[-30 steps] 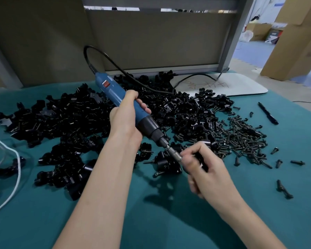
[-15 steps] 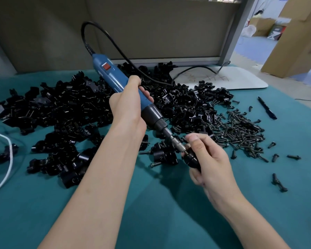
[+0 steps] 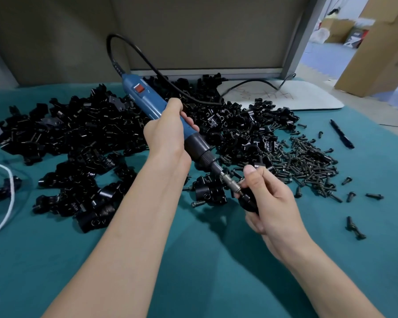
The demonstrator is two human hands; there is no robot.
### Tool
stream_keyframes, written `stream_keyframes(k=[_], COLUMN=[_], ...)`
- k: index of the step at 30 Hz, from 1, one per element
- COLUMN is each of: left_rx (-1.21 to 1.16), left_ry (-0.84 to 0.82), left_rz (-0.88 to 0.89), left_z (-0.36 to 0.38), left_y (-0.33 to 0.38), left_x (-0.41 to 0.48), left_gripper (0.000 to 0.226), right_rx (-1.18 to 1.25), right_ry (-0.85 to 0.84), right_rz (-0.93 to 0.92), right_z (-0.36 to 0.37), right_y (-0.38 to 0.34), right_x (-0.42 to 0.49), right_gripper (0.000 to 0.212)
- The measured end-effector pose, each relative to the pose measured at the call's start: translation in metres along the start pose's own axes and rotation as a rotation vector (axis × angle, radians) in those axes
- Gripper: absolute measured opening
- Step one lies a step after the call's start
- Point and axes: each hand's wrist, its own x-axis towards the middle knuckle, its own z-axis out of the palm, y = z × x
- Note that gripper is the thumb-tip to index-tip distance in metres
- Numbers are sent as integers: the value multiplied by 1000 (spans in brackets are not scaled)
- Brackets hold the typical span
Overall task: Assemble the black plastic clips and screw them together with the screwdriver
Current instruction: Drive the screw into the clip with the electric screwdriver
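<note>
My left hand (image 3: 168, 136) grips a blue electric screwdriver (image 3: 152, 104) with a red switch, its bit slanting down to the right. The bit tip meets a black plastic clip (image 3: 248, 201) that my right hand (image 3: 269, 203) holds above the teal cloth, thumb up beside the bit. My fingers hide most of this clip. A big heap of loose black clips (image 3: 90, 131) spreads across the table behind my hands. To the right lies a pile of dark screws (image 3: 308, 166). Assembled clips with screws sticking out (image 3: 208, 191) sit just left of my right hand.
The screwdriver's black cable (image 3: 129, 49) loops up and back toward a grey partition. A white board (image 3: 308, 97) lies at the back right, a black pen (image 3: 341, 134) near the right edge. Stray screws (image 3: 354, 227) dot the cloth at right. A white cord (image 3: 8, 191) curves at left.
Both hands have lifted a little and the screwdriver stands steeper. The bit stays on the clip in my right hand. The camera has tilted, shifting the piles.
</note>
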Motion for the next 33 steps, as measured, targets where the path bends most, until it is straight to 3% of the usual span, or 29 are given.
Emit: stream_keyframes(k=[3,8,19,24,29,33], left_rx=[-30,-119,-294,-343,-321,-294], left_ry=[0,-69,-76,-92,-104,-138], left_rz=[-20,-29,-102,-177,-133,-107], left_z=[0,3,1,-1,0,1], left_y=[-2,-2,-18,-23,-24,-20], left_x=[0,0,-3,-2,-2,0], left_gripper=[15,17,17,19,19,18], right_rx=[52,229,425,627,532,459], right_ry=[4,-9,90,57,58,51], right_rz=[37,146,379,436,457,463], right_z=[-1,-2,-6,-5,-7,-7], right_y=[1,-1,-3,-6,-6,-4], right_x=[0,-1,-1,-1,-3,-3], right_gripper=[50,32,35,24,25,39])
